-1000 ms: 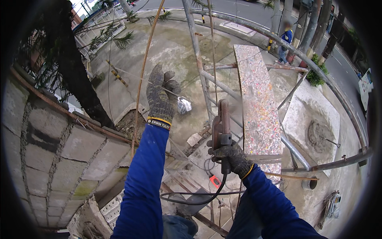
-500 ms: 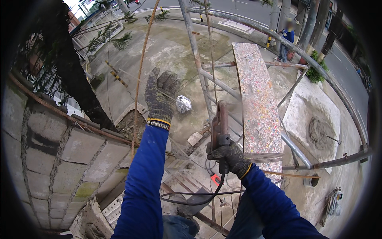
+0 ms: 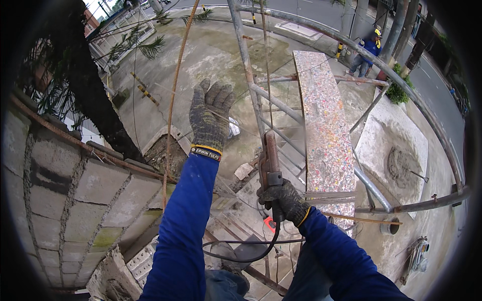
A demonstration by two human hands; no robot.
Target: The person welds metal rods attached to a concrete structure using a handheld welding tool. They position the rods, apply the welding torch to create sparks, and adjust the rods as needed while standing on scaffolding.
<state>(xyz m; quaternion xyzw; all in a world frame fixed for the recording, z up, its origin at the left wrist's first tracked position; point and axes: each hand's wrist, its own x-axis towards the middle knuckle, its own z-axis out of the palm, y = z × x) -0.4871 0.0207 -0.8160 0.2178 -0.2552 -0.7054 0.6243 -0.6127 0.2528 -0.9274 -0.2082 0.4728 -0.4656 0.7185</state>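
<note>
My left hand (image 3: 212, 113), in a dark knitted glove with a yellow hem, is raised with its fingers stretched out. A thin pale line crosses in front of its palm; I cannot tell whether the hand touches it. My right hand (image 3: 285, 199), gloved alike, grips the black handle of a welding electrode holder (image 3: 271, 158). The holder's worn brown jaws point away from me, and a thick black cable (image 3: 261, 257) loops from its lower end. A bundle of thin welding rods (image 3: 329, 198) lies across the speckled plank (image 3: 326, 125) right of that hand.
Scaffold pipes (image 3: 246, 65) stand ahead and curve round the right. A grey block wall (image 3: 85, 195) and upright rusty rebar (image 3: 175, 95) are at left. Far below lie concrete ground, wet mortar (image 3: 401, 165) on a pale board, and a person in blue (image 3: 369, 50) by the road.
My left hand has shifted slightly right and up, in front of the silvery bag. The electrode holder has moved a little left and down. The distant person has bent over.
</note>
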